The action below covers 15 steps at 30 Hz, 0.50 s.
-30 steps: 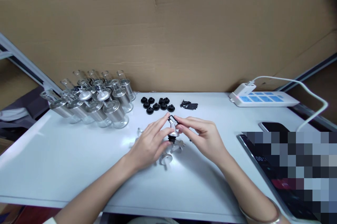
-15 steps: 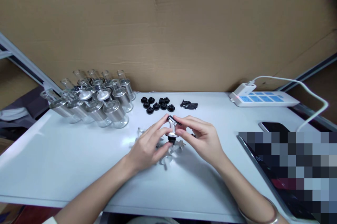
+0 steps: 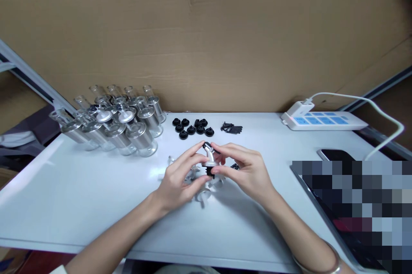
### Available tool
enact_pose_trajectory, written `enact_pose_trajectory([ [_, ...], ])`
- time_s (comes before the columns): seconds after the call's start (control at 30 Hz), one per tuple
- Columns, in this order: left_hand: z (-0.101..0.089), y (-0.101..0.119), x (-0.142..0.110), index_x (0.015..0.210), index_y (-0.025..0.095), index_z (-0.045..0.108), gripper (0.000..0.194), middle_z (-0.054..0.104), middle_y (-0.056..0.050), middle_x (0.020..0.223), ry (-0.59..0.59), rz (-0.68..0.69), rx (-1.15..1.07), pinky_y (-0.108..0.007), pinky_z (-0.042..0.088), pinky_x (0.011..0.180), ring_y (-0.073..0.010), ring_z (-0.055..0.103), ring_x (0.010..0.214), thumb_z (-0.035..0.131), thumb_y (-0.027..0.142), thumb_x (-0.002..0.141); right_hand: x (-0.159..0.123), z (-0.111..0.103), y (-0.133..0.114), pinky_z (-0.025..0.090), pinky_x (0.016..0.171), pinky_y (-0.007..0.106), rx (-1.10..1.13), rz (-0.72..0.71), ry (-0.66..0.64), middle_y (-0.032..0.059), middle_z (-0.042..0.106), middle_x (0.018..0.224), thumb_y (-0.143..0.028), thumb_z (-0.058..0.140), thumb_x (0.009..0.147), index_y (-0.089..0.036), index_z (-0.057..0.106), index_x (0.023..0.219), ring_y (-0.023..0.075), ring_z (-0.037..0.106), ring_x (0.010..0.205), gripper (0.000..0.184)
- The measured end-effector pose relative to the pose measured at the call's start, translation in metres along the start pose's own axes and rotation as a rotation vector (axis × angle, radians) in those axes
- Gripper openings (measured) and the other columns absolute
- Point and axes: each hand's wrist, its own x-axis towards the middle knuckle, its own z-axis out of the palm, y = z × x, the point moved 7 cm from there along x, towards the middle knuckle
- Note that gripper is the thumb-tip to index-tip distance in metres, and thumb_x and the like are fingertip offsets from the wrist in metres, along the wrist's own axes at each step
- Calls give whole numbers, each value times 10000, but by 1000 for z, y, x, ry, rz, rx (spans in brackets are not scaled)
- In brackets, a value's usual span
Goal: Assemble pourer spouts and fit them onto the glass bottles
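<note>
Above the middle of the white table, a silver pour spout point(image 3: 210, 163) with a black ribbed stopper below and a black flip cap on top stands upright between my hands. My left hand point(image 3: 182, 175) pinches it from the left, fingertips at the cap and collar, thumb by the stopper. From the right, my right hand point(image 3: 246, 167) grips the cap with its fingers and presses its thumb near the stopper. Beneath and behind the hands lie several silver spout pieces point(image 3: 203, 197), partly hidden. Small black parts point(image 3: 234, 166) show beside my right fingers.
Several glass bottles with metal bands point(image 3: 140, 137) stand at the left, two topped with spouts. Black stoppers point(image 3: 191, 130) and thin black tubes point(image 3: 231, 127) lie farther back. At the right are a power strip point(image 3: 325, 121), a phone point(image 3: 336, 155) and a dark, partly blurred-out device point(image 3: 341, 222).
My right thumb has moved down from the spout's collar to the black stopper. The spout has shifted slightly in my fingers, and more of the small black parts shows.
</note>
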Motion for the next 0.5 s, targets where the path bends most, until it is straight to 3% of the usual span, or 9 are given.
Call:
enact_pose_trajectory([
  [0.3, 1, -4, -1, 1096, 160, 589, 244, 585, -186, 1297, -15, -20, -16, -344, 532, 956, -235, 618, 1153, 622, 175, 854, -1, 3, 5, 554, 625, 306, 61, 79, 4, 16, 683, 743, -277, 778, 734, -267, 736, 1042, 150, 626, 652, 312],
  [0.5, -3, -2, 4, 1118, 159, 570, 244, 556, -196, 1315, 5, -9, 11, -337, 544, 921, -198, 663, 1040, 587, 152, 875, -3, 2, 1, 563, 702, 339, -25, -17, 63, 29, 668, 890, -319, 754, 761, -271, 626, 1136, 160, 633, 731, 398],
])
